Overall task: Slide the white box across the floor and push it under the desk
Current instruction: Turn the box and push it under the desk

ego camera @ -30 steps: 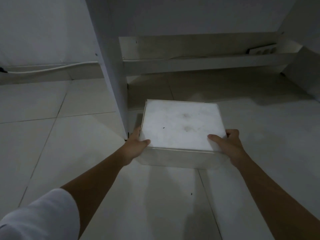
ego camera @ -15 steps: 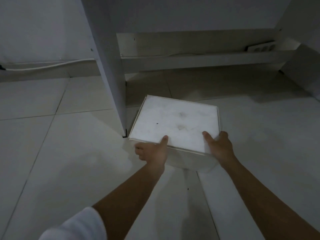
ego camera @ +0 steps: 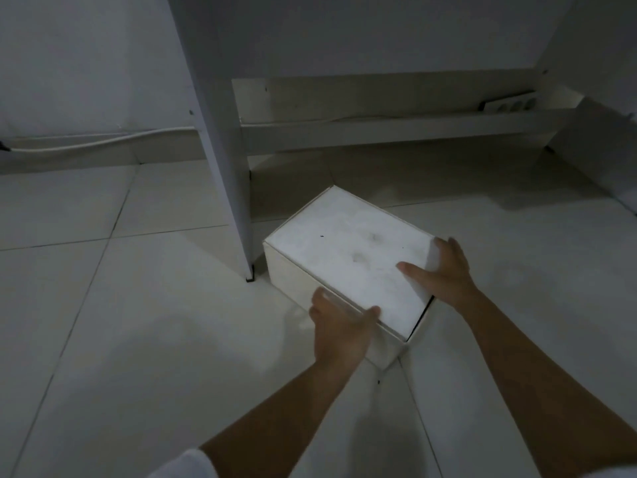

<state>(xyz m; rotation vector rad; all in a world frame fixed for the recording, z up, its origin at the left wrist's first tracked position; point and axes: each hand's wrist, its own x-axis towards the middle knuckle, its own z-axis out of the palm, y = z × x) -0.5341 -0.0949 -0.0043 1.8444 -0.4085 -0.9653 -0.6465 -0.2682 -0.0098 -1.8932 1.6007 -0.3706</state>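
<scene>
Box position: white box (ego camera: 348,267) sits on the tile floor (ego camera: 103,322), rotated diagonal to the desk opening, far corner just inside the shadow under the desk (ego camera: 379,36), near-left corner just beside the desk leg (ego camera: 224,139) foot. Not yet fully under.

Risks, L to R:
- Desk leg: box's left corner is close to the leg base. A straight fwd push w/o squaring up would likely jam that corner on the leg & pivot the box.
- Left hand (ego camera: 339,327): contact is at one near edge only, so an off-centre push would prob. spin the box further.
- Lid gap at near-right corner: lid looks slightly lifted; pressure on it could shift or pop it.

Fingers:
- Left hand: fingers curled over the near-left top edge, thumb flat on the lid, pressed on the side wall.
- Right hand (ego camera: 444,274): fingers together on the right side, thumb spread across the lid top
</scene>
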